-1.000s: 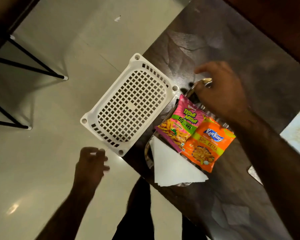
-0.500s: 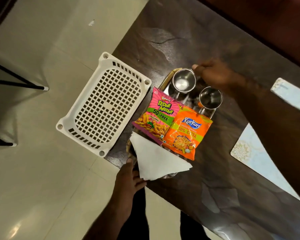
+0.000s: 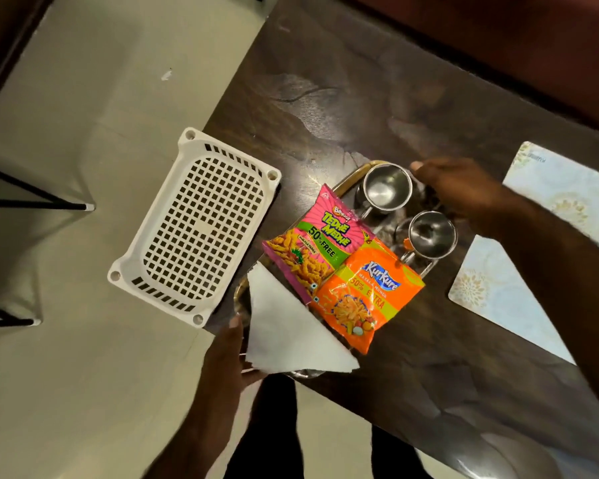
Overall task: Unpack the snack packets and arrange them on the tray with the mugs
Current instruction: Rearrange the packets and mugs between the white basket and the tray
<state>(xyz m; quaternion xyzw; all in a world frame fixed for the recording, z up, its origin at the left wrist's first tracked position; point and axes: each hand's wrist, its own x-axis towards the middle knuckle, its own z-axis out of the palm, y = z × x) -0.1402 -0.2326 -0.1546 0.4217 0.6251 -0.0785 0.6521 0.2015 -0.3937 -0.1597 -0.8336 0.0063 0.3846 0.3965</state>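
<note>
A metal tray with a gold rim lies on the dark table. On it stand two empty steel mugs, one at the far end and the other beside it. A pink Tedhe Medhe packet and an orange Kurkure packet lie flat side by side in the middle. A folded white napkin covers the near end. My left hand holds the tray's near edge beside the napkin. My right hand curls over the far edge behind the mugs.
An empty white plastic basket sits at the table's left corner, overhanging the floor, close to the tray. Two pale placemats lie to the right. Black chair legs stand on the floor at left.
My left hand came up from beside the basket to the tray's near edge. My right hand slid from over the mugs to the tray's far edge.
</note>
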